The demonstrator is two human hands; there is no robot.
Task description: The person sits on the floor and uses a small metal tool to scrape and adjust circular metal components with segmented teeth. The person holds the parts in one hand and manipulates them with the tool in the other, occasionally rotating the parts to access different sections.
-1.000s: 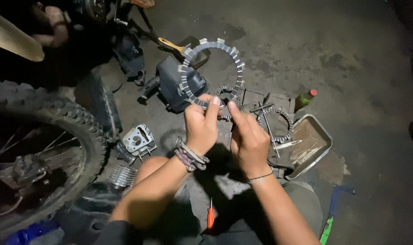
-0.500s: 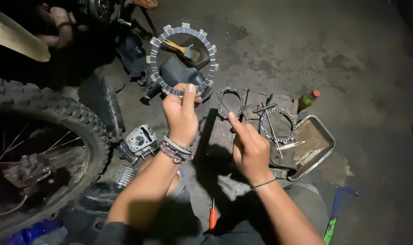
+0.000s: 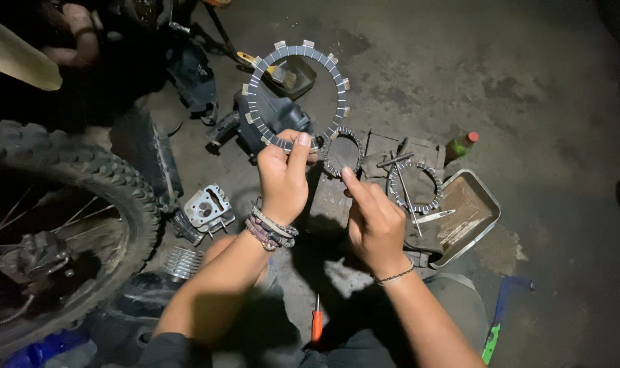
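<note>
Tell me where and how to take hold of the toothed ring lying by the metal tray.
Pinch the toothed ring at its near-left rim, thumb through the open centre, coming from above. It lies flat, so only the thin band offers a hold. A thin rod lies across its middle, and the metal tray crowds the right side, so the left looks clearer.

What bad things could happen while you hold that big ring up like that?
The left hand pinches the ring only at its bottom edge, so it might slip and drop onto the parts below. The right hand points near a smaller toothed ring; its teeth might scrape a finger.
</note>
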